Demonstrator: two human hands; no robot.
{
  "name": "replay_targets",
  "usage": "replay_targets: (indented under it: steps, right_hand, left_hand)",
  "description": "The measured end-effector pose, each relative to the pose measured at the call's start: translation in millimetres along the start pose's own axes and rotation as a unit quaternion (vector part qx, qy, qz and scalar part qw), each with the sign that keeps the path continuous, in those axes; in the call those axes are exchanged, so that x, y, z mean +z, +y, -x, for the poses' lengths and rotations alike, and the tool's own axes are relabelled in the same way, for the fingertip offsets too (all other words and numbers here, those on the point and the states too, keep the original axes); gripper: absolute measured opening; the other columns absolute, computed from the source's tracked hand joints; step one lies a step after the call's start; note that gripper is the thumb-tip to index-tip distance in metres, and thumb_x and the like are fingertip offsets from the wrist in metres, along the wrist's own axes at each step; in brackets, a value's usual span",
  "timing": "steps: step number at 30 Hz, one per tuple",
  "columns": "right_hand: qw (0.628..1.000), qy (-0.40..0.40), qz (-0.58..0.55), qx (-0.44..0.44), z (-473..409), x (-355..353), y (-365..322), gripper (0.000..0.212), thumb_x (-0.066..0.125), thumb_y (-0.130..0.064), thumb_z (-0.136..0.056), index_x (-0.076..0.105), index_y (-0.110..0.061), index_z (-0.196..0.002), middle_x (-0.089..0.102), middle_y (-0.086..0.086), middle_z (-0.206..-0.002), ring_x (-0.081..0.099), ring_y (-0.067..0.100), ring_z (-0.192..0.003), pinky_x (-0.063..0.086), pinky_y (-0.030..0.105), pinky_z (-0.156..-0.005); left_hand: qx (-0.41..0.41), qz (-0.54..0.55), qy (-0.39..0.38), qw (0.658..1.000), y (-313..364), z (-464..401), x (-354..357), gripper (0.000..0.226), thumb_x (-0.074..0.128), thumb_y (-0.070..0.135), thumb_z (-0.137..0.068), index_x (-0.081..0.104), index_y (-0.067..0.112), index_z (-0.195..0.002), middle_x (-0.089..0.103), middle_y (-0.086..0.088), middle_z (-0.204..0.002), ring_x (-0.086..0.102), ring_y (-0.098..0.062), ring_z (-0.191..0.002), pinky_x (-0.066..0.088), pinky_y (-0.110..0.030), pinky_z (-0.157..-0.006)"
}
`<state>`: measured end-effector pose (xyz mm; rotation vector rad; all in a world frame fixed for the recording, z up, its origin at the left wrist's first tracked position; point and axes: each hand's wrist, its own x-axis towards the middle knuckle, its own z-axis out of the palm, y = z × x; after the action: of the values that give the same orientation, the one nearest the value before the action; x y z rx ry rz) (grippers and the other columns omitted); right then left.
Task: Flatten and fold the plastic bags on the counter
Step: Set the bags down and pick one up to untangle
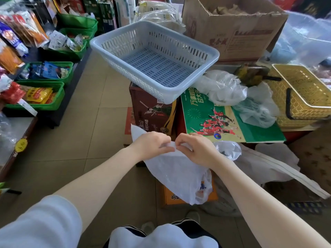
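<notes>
The person holds a white plastic bag (177, 174) in the air at the near middle of the scene, above the tiled floor (100, 108) and a low orange box (172, 196). The left hand (152, 145) and the right hand (195, 147) meet at the bag's upper edge, fingers curled and pinching the plastic, knuckles almost touching. The rest of the bag hangs down and to the right from that edge, loose and wrinkled, with a corner sticking up to the left behind the left hand.

Just beyond the hands a brown carton (152, 111) stands on the floor, and a grey-blue slotted basket (155, 59) sits on top of it, overhanging the carton's edges. To the right, a green printed board (231, 122) lies flat on the desk, its near edge close to the right hand. More crumpled plastic bags (232, 92) lie heaped on the far part of the board, touching a yellow wire basket (304, 97) at the right. A large cardboard box (234, 27) stands at the far right.

On the left, green crates (41, 97) of packaged snacks line the aisle. The open strip of floor runs between those crates and the carton.
</notes>
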<state>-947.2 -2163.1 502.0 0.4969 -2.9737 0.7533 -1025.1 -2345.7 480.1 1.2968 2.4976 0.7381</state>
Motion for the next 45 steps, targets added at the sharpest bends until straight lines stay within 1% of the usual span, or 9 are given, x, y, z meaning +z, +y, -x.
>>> replay_targets:
  steps: [8,14,18,23,28,32,35,41,45]
  right_hand:
    - [0.982,-0.121,0.057,0.131,34.0,-2.3,37.6,0.015,0.059,-0.030,-0.086,0.059,-0.015,-0.088,0.058,-0.004,-0.087,0.053,0.020,-0.088,0.031,0.026,-0.071]
    - [0.962,-0.048,-0.140,0.230,40.9,-27.1,55.6,0.013,0.062,-0.021,-0.087,0.061,-0.018,-0.075,0.057,-0.004,-0.070,0.054,0.017,-0.063,0.043,0.031,-0.060]
    - [0.978,-0.067,-0.136,0.143,32.5,-46.8,55.2,0.010,0.067,-0.017,-0.084,0.068,-0.007,-0.082,0.063,0.004,-0.079,0.056,0.020,-0.072,0.044,0.030,-0.066]
    - [0.979,-0.089,-0.098,0.152,33.7,-82.1,80.4,0.023,0.072,-0.026,-0.079,0.069,-0.008,-0.093,0.066,0.006,-0.088,0.058,0.022,-0.080,0.044,0.029,-0.072]
    - [0.966,-0.061,-0.117,0.223,60.9,-110.9,135.0,0.018,0.075,-0.026,-0.077,0.064,-0.013,-0.070,0.052,-0.008,-0.063,0.044,0.006,-0.056,0.034,0.017,-0.055]
    - [0.910,0.015,-0.324,0.256,67.1,-114.0,149.4,0.022,0.065,-0.015,-0.086,0.057,0.003,-0.077,0.051,0.007,-0.070,0.046,0.009,-0.061,0.038,0.017,-0.060]
    - [0.855,0.057,-0.449,0.255,62.4,-118.5,161.1,0.016,0.062,-0.002,-0.085,0.057,-0.013,-0.074,0.050,0.012,-0.073,0.047,0.020,-0.066,0.042,0.025,-0.058]
    - [0.884,0.174,-0.338,0.271,61.7,-132.7,195.1,0.030,0.048,0.009,-0.088,0.060,-0.018,-0.096,0.063,0.008,-0.087,0.056,0.024,-0.081,0.044,0.035,-0.075]
    - [0.946,0.197,0.022,0.257,69.4,-125.5,206.8,0.031,0.047,0.006,-0.086,0.061,-0.008,-0.110,0.064,0.011,-0.109,0.054,0.030,-0.103,0.041,0.036,-0.085]
  left_hand:
    - [-0.043,0.081,0.121,0.988,-16.8,19.3,5.9,0.034,0.070,0.032,-0.079,0.046,0.015,-0.061,0.044,0.007,-0.060,0.039,-0.004,-0.057,0.032,-0.022,-0.056]
    - [-0.133,0.076,0.053,0.987,-29.9,24.7,17.1,0.044,0.050,0.078,-0.064,0.044,0.034,-0.060,0.051,0.014,-0.070,0.047,-0.001,-0.067,0.040,-0.025,-0.063]
    - [-0.110,0.148,-0.052,0.982,17.0,-20.7,21.9,0.028,0.069,0.050,-0.072,0.057,0.031,-0.091,0.060,0.014,-0.103,0.052,0.000,-0.096,0.040,-0.019,-0.084]
    - [-0.059,0.222,0.010,0.973,63.4,-71.6,41.5,0.031,0.064,0.037,-0.082,0.055,0.009,-0.069,0.047,0.006,-0.063,0.039,-0.001,-0.056,0.031,-0.014,-0.056]
    - [-0.099,0.223,0.031,0.969,62.3,-81.8,58.3,0.017,0.061,0.026,-0.087,0.063,0.018,-0.073,0.061,-0.004,-0.078,0.054,-0.011,-0.070,0.041,-0.022,-0.067]
    - [-0.086,0.184,0.010,0.979,72.2,-100.5,66.4,0.034,0.047,0.037,-0.092,0.065,0.014,-0.076,0.061,-0.004,-0.087,0.057,-0.014,-0.083,0.043,-0.030,-0.078]
    - [-0.101,0.165,0.013,0.981,75.9,-111.2,75.2,0.049,0.042,0.060,-0.083,0.058,0.015,-0.070,0.056,0.001,-0.083,0.052,-0.010,-0.077,0.040,-0.026,-0.072]
    - [-0.134,0.145,0.056,0.979,73.1,-116.2,103.3,0.038,0.061,0.019,-0.088,0.037,0.010,-0.059,0.038,0.005,-0.062,0.040,-0.003,-0.060,0.029,-0.017,-0.057]
    - [-0.158,0.138,0.091,0.973,78.6,-121.7,107.6,0.027,0.064,0.016,-0.086,0.051,0.004,-0.066,0.042,0.006,-0.064,0.043,0.001,-0.061,0.032,-0.013,-0.058]
